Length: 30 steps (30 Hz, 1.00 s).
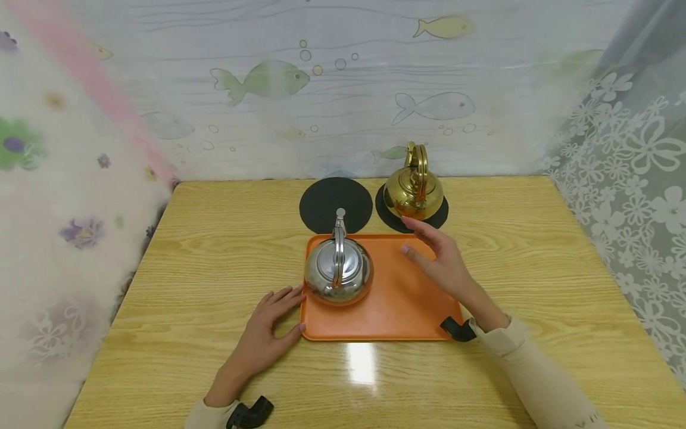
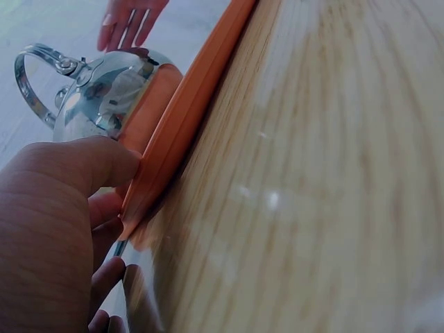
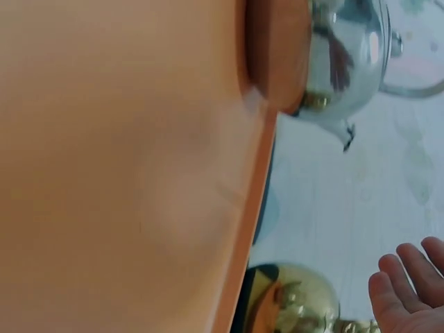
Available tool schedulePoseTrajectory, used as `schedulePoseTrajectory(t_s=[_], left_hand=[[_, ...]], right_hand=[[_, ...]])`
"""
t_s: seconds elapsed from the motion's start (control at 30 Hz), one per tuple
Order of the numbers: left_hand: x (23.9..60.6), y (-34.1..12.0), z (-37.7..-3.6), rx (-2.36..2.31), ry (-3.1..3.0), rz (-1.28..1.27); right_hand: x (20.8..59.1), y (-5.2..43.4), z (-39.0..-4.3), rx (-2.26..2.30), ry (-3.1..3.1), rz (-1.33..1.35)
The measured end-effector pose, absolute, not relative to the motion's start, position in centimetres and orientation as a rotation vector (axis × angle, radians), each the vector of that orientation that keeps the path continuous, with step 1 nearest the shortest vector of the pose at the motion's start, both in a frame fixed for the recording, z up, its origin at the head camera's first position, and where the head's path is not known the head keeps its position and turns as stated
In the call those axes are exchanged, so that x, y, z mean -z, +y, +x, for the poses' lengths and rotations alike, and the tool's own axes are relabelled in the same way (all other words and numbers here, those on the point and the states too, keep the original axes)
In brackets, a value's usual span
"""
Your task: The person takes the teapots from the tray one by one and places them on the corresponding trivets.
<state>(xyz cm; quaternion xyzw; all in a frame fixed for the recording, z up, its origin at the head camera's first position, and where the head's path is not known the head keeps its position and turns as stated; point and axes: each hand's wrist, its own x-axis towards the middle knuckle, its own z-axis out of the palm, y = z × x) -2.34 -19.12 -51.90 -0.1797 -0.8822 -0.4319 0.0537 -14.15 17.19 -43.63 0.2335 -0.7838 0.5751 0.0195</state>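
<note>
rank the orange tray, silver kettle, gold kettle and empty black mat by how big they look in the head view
1. orange tray, clearly largest
2. empty black mat and silver kettle: near alike, so unranked; the kettle is nearer the camera
3. gold kettle, looks smallest, but stands farther back

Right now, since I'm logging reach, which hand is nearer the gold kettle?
Right. The right hand hovers open over the tray, fingertips just in front of the gold kettle. The left hand rests at the tray's left edge, beside the silver kettle.
</note>
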Motion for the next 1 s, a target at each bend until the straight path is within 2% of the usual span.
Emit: schedulePoseTrajectory(t_s=[0.4,1.0], left_hand=[[51.9,-19.1,-2.2,1.325,-2.681,-0.546],[52.1,-19.2,-2.3,1.312,-2.679,-0.55]], right_hand=[[42.7,15.2,-11.8,-2.023,-2.27,0.832],[41.5,12.2,-9.4,-2.401,-2.178,0.8]])
